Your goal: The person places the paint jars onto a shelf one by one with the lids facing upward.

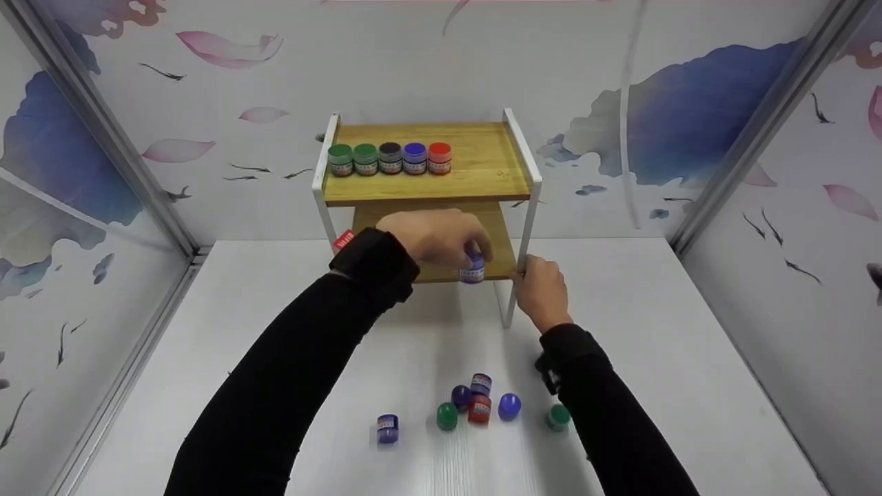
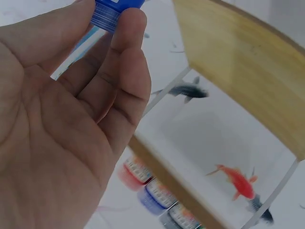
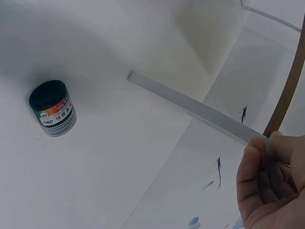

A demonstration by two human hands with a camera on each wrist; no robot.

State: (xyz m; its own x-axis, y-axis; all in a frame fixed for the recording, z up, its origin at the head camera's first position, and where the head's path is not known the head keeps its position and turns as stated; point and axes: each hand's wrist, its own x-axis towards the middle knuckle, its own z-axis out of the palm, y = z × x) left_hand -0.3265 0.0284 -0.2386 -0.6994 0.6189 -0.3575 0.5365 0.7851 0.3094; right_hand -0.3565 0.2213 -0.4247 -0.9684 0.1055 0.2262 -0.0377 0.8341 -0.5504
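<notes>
The left hand pinches a blue-lidded jar between thumb and curled fingers. The head view shows this jar overlapping the front edge of the lower shelf; whether it touches the wood I cannot tell. The right hand grips the stand's right front leg, fingers and thumb closed on the pale bar just beside the lower shelf's corner.

The left hand and its wrist strap stand in front of much of the lower shelf and hide part of it. Above, on the upper shelf, five upright jars form a row at the left: two green jars, a black jar, a blue jar and a red jar. Bare wood lies to their right.

On the white table, nearer the person, a loose cluster holds a red-bodied jar, a dark blue jar and a purple jar, with a small green jar and a bright blue jar close by. A violet jar lies apart to the left. A dark green jar sits right beside the right sleeve.
</notes>
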